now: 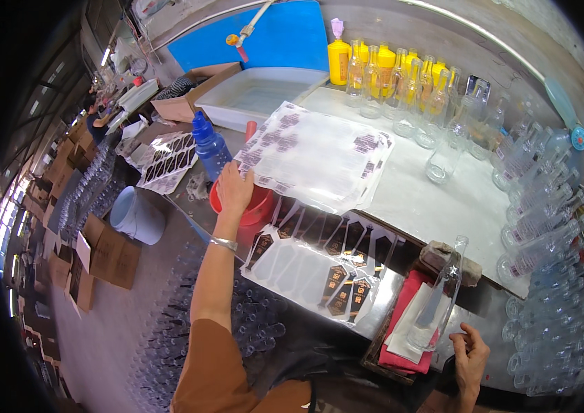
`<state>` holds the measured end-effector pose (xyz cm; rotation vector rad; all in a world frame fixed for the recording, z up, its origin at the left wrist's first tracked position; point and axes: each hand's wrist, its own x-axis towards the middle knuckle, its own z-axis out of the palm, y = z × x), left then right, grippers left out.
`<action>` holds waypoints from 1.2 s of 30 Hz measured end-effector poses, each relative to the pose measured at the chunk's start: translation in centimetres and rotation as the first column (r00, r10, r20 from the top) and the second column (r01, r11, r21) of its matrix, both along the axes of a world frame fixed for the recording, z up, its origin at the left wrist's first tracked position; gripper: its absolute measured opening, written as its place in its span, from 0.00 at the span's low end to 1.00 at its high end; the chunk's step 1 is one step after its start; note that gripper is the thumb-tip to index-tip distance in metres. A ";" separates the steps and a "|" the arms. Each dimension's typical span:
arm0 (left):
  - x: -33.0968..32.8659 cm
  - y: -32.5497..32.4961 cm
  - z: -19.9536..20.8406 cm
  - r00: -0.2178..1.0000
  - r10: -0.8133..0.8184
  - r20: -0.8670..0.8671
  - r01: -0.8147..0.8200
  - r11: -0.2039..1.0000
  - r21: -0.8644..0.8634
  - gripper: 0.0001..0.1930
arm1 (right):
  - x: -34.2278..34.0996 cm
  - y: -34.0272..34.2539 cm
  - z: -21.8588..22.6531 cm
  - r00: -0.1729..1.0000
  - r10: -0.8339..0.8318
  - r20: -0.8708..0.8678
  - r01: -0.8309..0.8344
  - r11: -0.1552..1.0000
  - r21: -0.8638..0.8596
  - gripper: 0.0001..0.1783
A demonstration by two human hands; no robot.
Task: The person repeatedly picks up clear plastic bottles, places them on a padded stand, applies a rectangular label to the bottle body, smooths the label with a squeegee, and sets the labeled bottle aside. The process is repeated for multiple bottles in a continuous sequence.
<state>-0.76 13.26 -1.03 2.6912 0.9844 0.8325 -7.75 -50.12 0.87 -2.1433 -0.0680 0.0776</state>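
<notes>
My left hand (236, 191) reaches over a red bucket (256, 206), its fingers closed at the left edge of a white printed label sheet (312, 155) that lies on the white board. My right hand (469, 356) is empty, fingers loosely bent and apart, just right of a clear glass bottle (436, 303). That bottle lies tilted on a folded white cloth (402, 337) over a red cloth (389, 323), in a shallow wooden tray. Between my hands lies a clear film sheet with black-and-gold labels (347, 292); its left part shows bare label outlines.
Several clear bottles (443, 162) and yellow bottles (338, 62) stand along the wall. More bottles (546, 227) are stacked at right, near a blue fan (579, 138). A water tub (257, 96), blue bottle (210, 144), white bucket (137, 215) and floor bottles (237, 330) are left.
</notes>
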 end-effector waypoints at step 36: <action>-1.5 0.8 -1.0 0.892 -0.452 -0.018 0.443 0.865 0.234 0.23 | -0.1 0.7 0.3 0.990 0.143 0.014 -0.132 0.947 -0.291 0.18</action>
